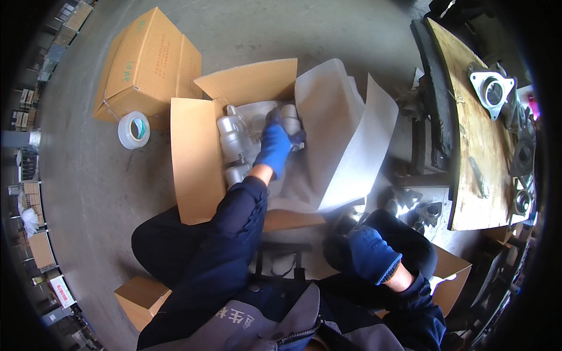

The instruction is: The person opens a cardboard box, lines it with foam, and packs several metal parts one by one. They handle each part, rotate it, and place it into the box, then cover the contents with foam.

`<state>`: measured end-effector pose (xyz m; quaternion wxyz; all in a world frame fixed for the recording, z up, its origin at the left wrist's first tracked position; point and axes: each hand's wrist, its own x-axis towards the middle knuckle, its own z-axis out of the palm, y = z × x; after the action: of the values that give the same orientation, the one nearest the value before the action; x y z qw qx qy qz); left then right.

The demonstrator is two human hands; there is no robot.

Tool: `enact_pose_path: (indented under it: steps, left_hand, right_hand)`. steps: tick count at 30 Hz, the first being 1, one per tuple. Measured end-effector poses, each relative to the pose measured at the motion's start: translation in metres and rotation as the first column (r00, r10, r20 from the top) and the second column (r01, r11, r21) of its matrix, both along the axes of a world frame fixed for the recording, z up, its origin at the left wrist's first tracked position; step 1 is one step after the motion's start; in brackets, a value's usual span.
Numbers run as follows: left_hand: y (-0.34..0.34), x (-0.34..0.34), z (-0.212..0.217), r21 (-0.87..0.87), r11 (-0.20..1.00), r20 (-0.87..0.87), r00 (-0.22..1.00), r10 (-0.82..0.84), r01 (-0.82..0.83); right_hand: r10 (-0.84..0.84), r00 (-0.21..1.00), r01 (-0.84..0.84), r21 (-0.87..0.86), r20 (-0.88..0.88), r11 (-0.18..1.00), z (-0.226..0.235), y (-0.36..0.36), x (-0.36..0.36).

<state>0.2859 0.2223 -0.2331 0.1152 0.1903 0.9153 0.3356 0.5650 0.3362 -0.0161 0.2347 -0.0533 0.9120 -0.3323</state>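
An open cardboard box [196,158] stands in front of me, with several silvery metal castings [232,137] packed along its left side. My left hand [275,143], in a dark blue knitted glove, reaches down into the box. Its fingers are closed round a grey metal casting [290,119] with a cylindrical end. My right hand [370,251], gloved in the same blue, is beside my right knee, close to metal castings [404,199] on the floor. Its fingers point away from me and are blurred, so their grip is unclear. White foam sheeting [331,123] drapes over the box's right side.
A closed cardboard box [149,61] stands at the far left, with a roll of clear tape [134,130] by it. On the right is a wooden-topped bench [471,158] bearing metal flange parts [492,92]. Smaller cartons [140,299] sit near my legs. Shelving lines the left edge.
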Motion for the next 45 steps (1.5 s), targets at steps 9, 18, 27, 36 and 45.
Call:
enact_pose_path:
  steps: [9,18,27,36,45]
  left_hand:
    - [0.023,0.03,0.021,-0.466,0.884,0.154,0.988,0.029,0.046]
    - [-0.022,0.016,0.02,-0.501,0.861,-0.196,0.958,-0.208,0.085]
    - [-0.026,0.001,0.012,-0.249,0.967,-0.243,0.962,-0.122,0.06]
    - [-0.016,0.006,-0.037,-0.132,0.991,-0.232,0.973,-0.011,-0.02]
    - [-0.017,-0.011,-0.074,0.297,0.945,-0.206,0.975,-0.08,0.141]
  right_hand:
    - [-0.016,1.0,0.015,0.051,0.016,0.999,0.004,-0.007,0.002]
    - [-0.005,1.0,0.004,0.042,0.024,0.999,-0.004,-0.005,0.0]
    - [-0.029,1.0,0.029,-0.017,-0.003,0.999,-0.014,-0.001,0.007]
    - [-0.024,0.999,0.022,-0.048,-0.032,0.999,-0.002,-0.011,0.0]
    - [-0.004,0.988,-0.007,-0.073,-0.153,0.997,-0.01,-0.008,-0.008]
